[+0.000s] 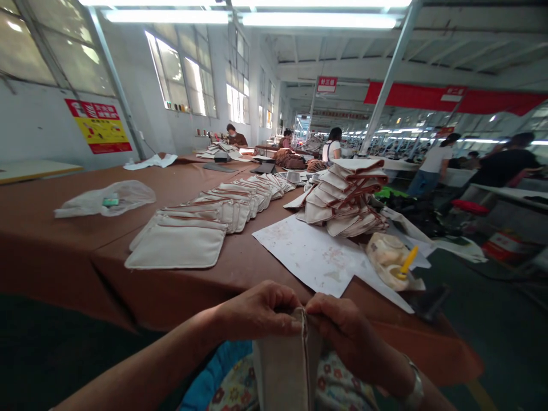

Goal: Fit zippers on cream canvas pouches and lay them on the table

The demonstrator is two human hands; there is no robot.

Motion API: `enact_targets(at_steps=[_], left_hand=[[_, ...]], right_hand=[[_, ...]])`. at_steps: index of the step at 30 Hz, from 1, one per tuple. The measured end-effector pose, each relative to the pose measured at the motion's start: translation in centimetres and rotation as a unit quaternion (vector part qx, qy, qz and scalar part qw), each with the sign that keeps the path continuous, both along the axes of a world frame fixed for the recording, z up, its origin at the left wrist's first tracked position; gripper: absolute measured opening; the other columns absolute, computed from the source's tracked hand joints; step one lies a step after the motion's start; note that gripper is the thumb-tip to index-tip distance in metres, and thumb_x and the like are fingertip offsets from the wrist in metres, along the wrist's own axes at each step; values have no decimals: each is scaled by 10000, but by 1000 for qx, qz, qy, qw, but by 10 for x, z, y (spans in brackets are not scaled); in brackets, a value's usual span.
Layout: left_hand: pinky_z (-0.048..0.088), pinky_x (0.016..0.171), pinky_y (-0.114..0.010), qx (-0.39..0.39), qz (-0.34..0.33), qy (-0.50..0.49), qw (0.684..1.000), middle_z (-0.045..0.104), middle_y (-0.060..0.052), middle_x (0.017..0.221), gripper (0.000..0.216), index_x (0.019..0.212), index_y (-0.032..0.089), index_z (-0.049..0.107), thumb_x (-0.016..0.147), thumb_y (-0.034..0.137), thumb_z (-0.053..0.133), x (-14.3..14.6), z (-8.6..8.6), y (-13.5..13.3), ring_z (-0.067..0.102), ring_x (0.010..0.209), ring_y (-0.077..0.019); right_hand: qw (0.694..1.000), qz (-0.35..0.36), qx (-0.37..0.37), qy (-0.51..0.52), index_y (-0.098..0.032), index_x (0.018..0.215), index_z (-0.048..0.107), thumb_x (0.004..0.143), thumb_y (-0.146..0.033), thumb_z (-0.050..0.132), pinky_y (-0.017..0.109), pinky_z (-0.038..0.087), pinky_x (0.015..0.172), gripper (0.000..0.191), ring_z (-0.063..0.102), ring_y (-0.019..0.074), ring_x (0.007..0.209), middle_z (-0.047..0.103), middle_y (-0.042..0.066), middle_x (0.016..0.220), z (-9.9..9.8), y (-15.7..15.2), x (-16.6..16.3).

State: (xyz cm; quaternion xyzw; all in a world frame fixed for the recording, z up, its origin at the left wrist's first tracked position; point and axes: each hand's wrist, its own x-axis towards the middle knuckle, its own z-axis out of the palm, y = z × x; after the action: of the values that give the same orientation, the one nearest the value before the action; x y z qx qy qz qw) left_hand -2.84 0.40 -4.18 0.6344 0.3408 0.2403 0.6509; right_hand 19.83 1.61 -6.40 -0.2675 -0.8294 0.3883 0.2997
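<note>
Both hands pinch the top of a beige fabric pouch [280, 371] that hangs over my lap, its brown-edged seam running down between them. My left hand [265, 311] is closed on the left side of the seam, thumb pressed against the cloth. On the other side, my right hand [342, 325] grips the seam's top end with fingers curled. Ahead on the brown-covered table [240, 262] lies a long overlapping row of similar beige pouches [177, 244]. Farther right rises a stacked pile of beige pieces with brown edges [342, 197].
A stained white sheet [312, 251] lies under the pile. Right of it sits a plastic-wrapped container [387, 257] with a yellow-handled tool [410, 261]. A clear plastic bag [115, 198] rests at left. Several people work in the background; a red stool [470, 206] stands at right.
</note>
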Motion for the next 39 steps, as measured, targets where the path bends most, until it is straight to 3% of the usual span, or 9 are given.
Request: enact_targets(at_steps=[6,9,12,16,20,25,33,36,39], left_hand=[[278,565,-200,-61,-16,-36,997,445,20,713,416,907,92,626,771,464,755,7,2,-2,333,626,-81],[284,554,-190,-83,-37,-63,994,479,17,706,356,875,108,644,750,411,781,8,5,-7,363,609,-75],[295,552,-180,-96,-3,-82,992,517,4,723,343,846,108,656,724,395,801,6,3,-10,393,612,-73],[316,577,-191,-109,17,-94,989,519,-11,735,379,883,82,654,705,381,804,5,-2,-8,403,622,-79],[274,545,-203,-107,27,-94,989,491,1,707,373,819,95,608,663,371,806,9,-1,-7,372,598,-79],[231,533,-204,-73,31,-80,994,420,26,666,380,781,100,579,714,407,792,14,1,-10,320,583,-64],[232,560,-219,-59,5,-80,995,428,12,721,397,823,92,577,763,434,768,17,0,-8,332,631,-76],[219,547,-214,-35,-5,-46,998,420,19,713,382,813,105,567,802,451,729,15,4,-8,319,627,-73],[198,518,-212,-41,-4,-12,999,432,26,696,356,826,121,564,826,451,696,11,4,-8,304,593,-67]], right_hand=[[997,-72,22,-2,-199,889,534,1022,-338,346,272,370,655,269,494,129,696,548,-4,765,-18,4,-2],[990,-129,-39,31,-208,826,487,1025,-395,337,278,374,631,311,484,134,651,519,-14,700,-27,7,-3],[989,-103,-73,82,-207,855,508,1017,-418,357,278,403,653,305,505,142,692,531,-5,739,-26,7,1],[992,-15,-27,122,-208,1054,558,953,-374,520,300,441,781,198,542,176,887,570,46,991,-19,3,8],[991,24,-8,132,-214,1006,580,942,-270,548,312,461,783,91,560,179,886,577,49,964,-20,0,5],[987,16,31,154,-241,1042,584,957,-182,509,310,494,798,127,596,174,911,613,49,982,-22,0,-1],[971,-68,203,107,-227,1112,494,900,-56,445,314,477,904,276,571,184,1047,600,82,1091,-31,-11,-6],[981,-73,144,103,-212,1016,487,908,-91,404,302,457,807,182,564,170,917,579,62,993,-35,-10,-5],[992,-64,-14,108,-203,872,490,944,-196,384,267,393,641,128,461,135,704,495,2,791,-34,-5,0]])
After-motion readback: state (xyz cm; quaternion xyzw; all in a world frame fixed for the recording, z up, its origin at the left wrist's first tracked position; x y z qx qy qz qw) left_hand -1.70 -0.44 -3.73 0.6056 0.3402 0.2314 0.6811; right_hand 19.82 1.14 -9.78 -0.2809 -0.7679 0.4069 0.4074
